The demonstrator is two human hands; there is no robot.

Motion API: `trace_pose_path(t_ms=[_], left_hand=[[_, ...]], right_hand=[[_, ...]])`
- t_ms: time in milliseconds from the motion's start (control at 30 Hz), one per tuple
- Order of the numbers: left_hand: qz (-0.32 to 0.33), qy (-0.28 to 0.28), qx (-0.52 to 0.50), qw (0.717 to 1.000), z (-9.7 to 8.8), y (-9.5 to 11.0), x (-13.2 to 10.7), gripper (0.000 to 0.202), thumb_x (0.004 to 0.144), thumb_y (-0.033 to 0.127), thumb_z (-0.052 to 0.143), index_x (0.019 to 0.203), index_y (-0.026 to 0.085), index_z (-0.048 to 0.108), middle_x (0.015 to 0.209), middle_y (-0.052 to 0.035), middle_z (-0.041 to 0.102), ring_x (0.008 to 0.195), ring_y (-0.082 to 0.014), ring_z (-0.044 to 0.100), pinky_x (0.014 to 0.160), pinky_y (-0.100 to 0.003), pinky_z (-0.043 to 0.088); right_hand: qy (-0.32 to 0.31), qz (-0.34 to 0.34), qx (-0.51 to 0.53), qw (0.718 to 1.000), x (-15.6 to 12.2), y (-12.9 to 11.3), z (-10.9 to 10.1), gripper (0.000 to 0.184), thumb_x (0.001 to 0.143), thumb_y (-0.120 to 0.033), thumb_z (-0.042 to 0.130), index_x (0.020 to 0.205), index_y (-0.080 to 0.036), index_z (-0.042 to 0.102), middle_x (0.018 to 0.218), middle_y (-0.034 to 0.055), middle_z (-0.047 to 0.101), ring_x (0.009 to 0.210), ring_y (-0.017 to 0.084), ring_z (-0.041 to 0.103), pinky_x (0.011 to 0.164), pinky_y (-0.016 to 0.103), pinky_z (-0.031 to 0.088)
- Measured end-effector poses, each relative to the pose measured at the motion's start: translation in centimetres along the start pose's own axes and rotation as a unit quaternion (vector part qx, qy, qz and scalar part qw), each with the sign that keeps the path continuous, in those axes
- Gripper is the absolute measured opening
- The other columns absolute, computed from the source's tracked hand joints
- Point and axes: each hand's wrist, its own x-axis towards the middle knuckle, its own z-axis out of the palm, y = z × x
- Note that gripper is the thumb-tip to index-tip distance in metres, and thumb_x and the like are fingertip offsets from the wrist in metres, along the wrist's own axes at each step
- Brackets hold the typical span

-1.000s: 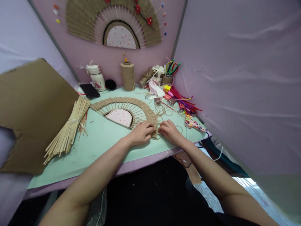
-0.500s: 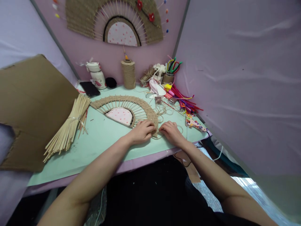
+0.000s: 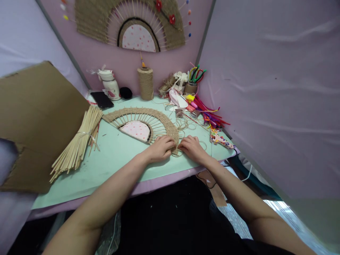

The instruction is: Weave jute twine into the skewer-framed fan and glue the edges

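Note:
A half-round fan (image 3: 148, 112) of thin sticks, woven with brown twine, lies on the pale green table, a pink-dotted half circle at its centre. My left hand (image 3: 161, 148) rests over the fan's right end, its fingers curled on the woven band. Just right of that band is my right hand (image 3: 193, 148), fingers pinched together at the edge where the twine (image 3: 183, 124) runs. The thin strand between its fingertips is mostly hidden. Loose loops of twine lie behind and beside my right hand.
A bundle of sticks (image 3: 79, 141) lies at the left beside a cardboard sheet (image 3: 39, 124). At the back stand a bottle (image 3: 110, 86) and a twine spool (image 3: 146, 85). Coloured pipe cleaners (image 3: 212, 115) and a flower-patterned glue gun (image 3: 221, 140) lie at the right. A finished fan (image 3: 90, 21) hangs behind.
My right hand has shifted slightly left, closer to the fan's edge and my left hand. The fan and my left hand stay nearly in place.

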Motion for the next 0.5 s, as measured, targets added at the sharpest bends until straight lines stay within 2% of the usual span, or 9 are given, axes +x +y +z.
trace_pose_path(t_ms=[200, 500], left_hand=[[0.015, -0.001, 0.007, 1.000, 0.11, -0.24, -0.07, 0.032, 0.080, 0.014, 0.047, 0.106, 0.021, 0.065, 0.115, -0.0082, 0.061, 0.107, -0.0254, 0.052, 0.093, -0.043, 0.037], [0.046, -0.014, 0.019, 0.999, 0.38, -0.73, -0.28, 0.041, 0.083, 0.016, 0.051, 0.117, 0.030, 0.066, 0.122, -0.0066, 0.057, 0.114, -0.0263, 0.049, 0.097, -0.043, 0.036]], right_hand=[[0.009, 0.023, 0.014, 1.000, 0.25, 0.10, -0.30, 0.006, 0.089, -0.023, 0.065, 0.083, -0.022, 0.065, 0.089, 0.0033, 0.068, 0.090, 0.021, 0.054, 0.077, 0.036, 0.029], [0.034, 0.078, 0.030, 0.996, 0.49, 0.28, -0.19, 0.012, 0.086, -0.025, 0.065, 0.076, -0.021, 0.060, 0.085, 0.0032, 0.065, 0.087, 0.021, 0.055, 0.075, 0.034, 0.030]])
